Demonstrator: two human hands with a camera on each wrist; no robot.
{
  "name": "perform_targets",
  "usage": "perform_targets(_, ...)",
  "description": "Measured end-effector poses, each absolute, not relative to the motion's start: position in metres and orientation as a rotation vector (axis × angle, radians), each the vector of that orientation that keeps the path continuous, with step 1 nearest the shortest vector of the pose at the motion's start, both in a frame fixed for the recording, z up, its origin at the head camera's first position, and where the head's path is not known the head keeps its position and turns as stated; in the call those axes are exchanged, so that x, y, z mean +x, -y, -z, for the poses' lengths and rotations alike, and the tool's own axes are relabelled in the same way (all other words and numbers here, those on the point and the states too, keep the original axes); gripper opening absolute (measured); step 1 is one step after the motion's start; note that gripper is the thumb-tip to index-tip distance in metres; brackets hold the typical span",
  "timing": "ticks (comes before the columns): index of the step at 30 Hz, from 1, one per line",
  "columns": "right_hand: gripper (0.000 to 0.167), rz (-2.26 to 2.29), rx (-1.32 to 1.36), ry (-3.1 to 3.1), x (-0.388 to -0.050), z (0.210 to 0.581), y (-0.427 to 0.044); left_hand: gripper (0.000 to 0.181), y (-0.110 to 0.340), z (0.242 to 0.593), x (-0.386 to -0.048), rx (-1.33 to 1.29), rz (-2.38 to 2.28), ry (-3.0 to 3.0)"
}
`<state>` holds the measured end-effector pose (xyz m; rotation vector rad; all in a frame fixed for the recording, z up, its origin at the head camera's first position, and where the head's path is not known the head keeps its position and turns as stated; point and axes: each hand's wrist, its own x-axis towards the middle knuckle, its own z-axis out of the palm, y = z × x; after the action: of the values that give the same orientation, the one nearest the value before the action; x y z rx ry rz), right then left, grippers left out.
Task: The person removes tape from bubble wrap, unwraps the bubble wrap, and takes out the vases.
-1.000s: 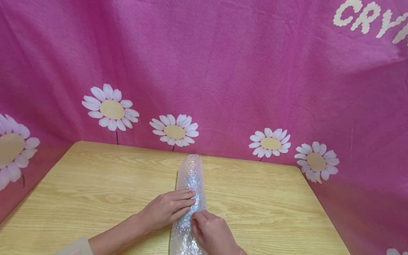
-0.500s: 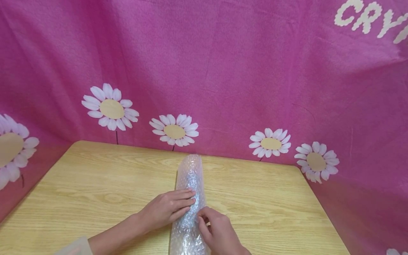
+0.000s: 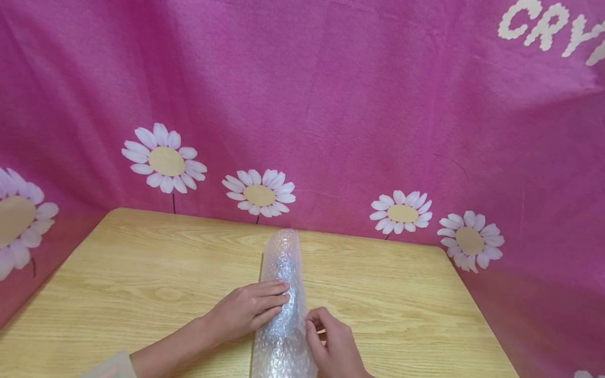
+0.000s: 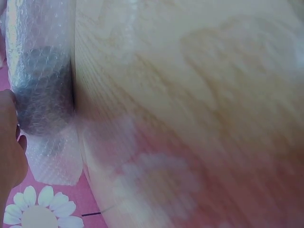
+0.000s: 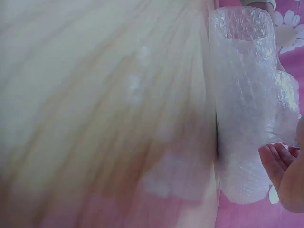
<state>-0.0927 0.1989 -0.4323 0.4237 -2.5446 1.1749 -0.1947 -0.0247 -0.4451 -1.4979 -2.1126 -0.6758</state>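
Observation:
A long roll of clear bubble wrap [image 3: 283, 262] lies on the table, pointing away from me, with something dark inside it that shows in the left wrist view [image 4: 42, 95]. My left hand [image 3: 248, 308] rests across the top of the roll with its fingers nearly straight. At the roll's right side, my right hand [image 3: 336, 344] pinches the loose edge of the wrap between thumb and index finger. The right wrist view shows that hand [image 5: 285, 175] holding a thin flap of wrap, beside the roll's hollow near end [image 5: 244, 28].
The wooden table [image 3: 156, 262] has light grain and rounded far corners. Behind it and at both sides hangs a pink cloth [image 3: 307, 105] printed with white daisies and some letters.
My right hand has moved to the right, from the top of the roll to its right side, drawing the wrap's edge along. My left hand has stayed where it was.

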Motion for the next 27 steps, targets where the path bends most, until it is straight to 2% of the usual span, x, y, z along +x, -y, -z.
perform_targets(16,0.023,-1.151,0.305,2.474,-0.086,0.442,-0.211,0.028,0.025,0.443,-0.196,-1.506,0.668,2.112)
perform_targets(27,0.018,-1.12,0.52,2.412,-0.093,0.443,-0.209,0.028,0.026,0.445,-0.195,-1.504,0.679,2.119)
